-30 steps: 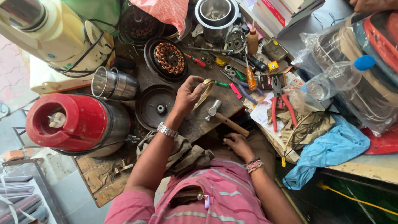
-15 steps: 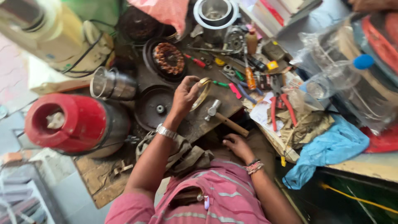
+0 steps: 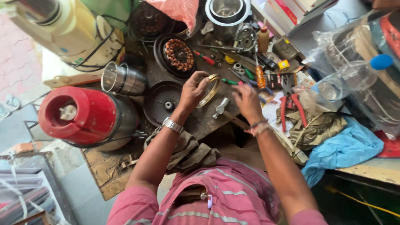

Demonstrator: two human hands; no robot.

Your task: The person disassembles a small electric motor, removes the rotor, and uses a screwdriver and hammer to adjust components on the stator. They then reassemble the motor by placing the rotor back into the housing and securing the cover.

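The left hand [image 3: 192,91] has its grip closed around a thin brass-coloured ring [image 3: 210,89], held on edge above the table [image 3: 200,121]; the fingers wrap its left side, hiding part of the rim. The right hand [image 3: 246,100] is just beside the ring, fingers loosely spread and holding nothing; it is slightly blurred, so whether a fingertip touches the ring cannot be told. A hammer [image 3: 223,109] lies on the table below the hands, its handle partly hidden under the right wrist.

The table is dark, greasy and crowded. A round black housing [image 3: 161,102] lies left of the hands, a copper-wound stator [image 3: 178,54] behind it, and a steel cup [image 3: 121,79] on its side farther left. A red mixer base [image 3: 81,116] stands at the table's left edge. Screwdrivers [image 3: 260,75] and red-handled pliers [image 3: 291,102] lie to the right, small parts among them too fine to identify. A blue cloth [image 3: 341,150] hangs at right. Clear plastic wrapping [image 3: 354,79] obscures items at the right, cut off by the frame.
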